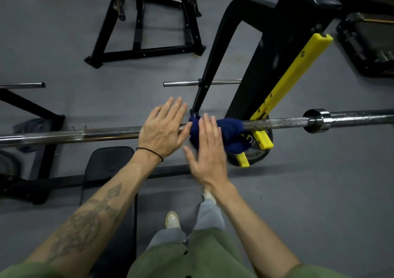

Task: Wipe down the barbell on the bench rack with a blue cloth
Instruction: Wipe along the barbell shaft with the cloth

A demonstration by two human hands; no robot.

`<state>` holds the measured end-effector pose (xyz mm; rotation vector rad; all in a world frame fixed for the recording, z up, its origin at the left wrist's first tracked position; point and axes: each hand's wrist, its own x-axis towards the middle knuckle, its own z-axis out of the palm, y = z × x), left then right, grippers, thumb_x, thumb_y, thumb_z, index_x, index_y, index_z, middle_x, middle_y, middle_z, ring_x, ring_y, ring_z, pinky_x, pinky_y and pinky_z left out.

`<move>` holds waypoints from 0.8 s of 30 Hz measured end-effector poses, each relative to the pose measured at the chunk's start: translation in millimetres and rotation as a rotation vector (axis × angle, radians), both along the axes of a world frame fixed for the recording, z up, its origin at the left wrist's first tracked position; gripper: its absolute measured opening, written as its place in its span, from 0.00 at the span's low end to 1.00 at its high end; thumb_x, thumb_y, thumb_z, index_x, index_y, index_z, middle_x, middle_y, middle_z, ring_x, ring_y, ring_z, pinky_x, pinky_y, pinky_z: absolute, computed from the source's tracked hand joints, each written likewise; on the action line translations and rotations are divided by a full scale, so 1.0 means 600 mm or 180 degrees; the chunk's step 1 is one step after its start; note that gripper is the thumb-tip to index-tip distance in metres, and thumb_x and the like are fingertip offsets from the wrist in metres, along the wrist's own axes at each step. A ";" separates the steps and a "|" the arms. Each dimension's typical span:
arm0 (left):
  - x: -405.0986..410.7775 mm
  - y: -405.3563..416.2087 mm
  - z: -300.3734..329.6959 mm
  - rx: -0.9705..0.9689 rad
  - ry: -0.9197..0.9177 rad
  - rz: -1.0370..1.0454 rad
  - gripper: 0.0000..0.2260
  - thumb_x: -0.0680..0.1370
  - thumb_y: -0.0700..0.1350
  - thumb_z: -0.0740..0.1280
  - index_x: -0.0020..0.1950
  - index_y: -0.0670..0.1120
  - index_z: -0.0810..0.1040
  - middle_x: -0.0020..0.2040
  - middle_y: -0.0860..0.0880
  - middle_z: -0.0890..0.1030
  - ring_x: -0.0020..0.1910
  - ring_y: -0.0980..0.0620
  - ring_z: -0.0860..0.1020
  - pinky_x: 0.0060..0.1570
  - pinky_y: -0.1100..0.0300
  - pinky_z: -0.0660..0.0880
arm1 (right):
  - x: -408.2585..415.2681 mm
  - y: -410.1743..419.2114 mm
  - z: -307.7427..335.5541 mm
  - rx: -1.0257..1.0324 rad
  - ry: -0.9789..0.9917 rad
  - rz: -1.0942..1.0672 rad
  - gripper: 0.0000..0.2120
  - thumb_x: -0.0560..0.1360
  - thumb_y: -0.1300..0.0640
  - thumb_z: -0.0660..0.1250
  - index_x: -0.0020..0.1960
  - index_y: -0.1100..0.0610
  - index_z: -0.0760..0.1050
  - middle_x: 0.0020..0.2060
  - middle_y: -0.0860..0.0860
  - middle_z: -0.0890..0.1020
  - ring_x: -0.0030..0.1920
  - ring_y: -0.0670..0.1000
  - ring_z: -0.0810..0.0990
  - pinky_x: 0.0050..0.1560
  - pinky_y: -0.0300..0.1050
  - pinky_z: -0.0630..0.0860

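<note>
Barbell (119,134), rigid, heavy steel resting on the yellow rack hooks (263,138), carries the soft blue cloth (229,131) draped beside them; your left hand (163,131) and right hand (207,149) are both flat-fingered, gripping nothing, so wrap the cloth around the shaft.

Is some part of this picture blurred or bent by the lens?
In the head view, the right hand is smeared by motion blur, while the left hand looks sharp; the wide-angle lens bows the barbell slightly and softens the corners; soft glare lies on its chrome.
</note>
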<state>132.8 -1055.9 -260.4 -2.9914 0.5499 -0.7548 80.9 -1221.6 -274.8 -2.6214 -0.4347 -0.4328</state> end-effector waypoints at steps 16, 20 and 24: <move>0.001 -0.003 0.001 -0.0068 -0.0039 0.0006 0.27 0.86 0.57 0.50 0.76 0.41 0.70 0.75 0.40 0.72 0.75 0.42 0.70 0.70 0.46 0.68 | 0.050 -0.136 0.002 -0.0088 -0.0282 -0.0651 0.30 0.86 0.44 0.51 0.80 0.63 0.62 0.79 0.58 0.64 0.82 0.56 0.57 0.80 0.61 0.54; 0.002 -0.003 -0.005 -0.0085 -0.0167 0.0034 0.26 0.86 0.56 0.54 0.75 0.40 0.72 0.74 0.41 0.73 0.74 0.42 0.72 0.68 0.47 0.69 | 0.031 -0.026 0.012 0.0744 0.0001 -0.1210 0.33 0.85 0.40 0.49 0.80 0.63 0.61 0.80 0.58 0.62 0.82 0.57 0.52 0.82 0.60 0.46; 0.002 0.001 -0.006 -0.0101 -0.0203 -0.0027 0.25 0.86 0.56 0.54 0.75 0.41 0.72 0.75 0.41 0.73 0.74 0.42 0.71 0.69 0.47 0.69 | 0.027 -0.065 0.002 -0.0382 -0.0120 0.0127 0.32 0.84 0.41 0.52 0.82 0.58 0.59 0.81 0.56 0.60 0.83 0.55 0.53 0.82 0.55 0.49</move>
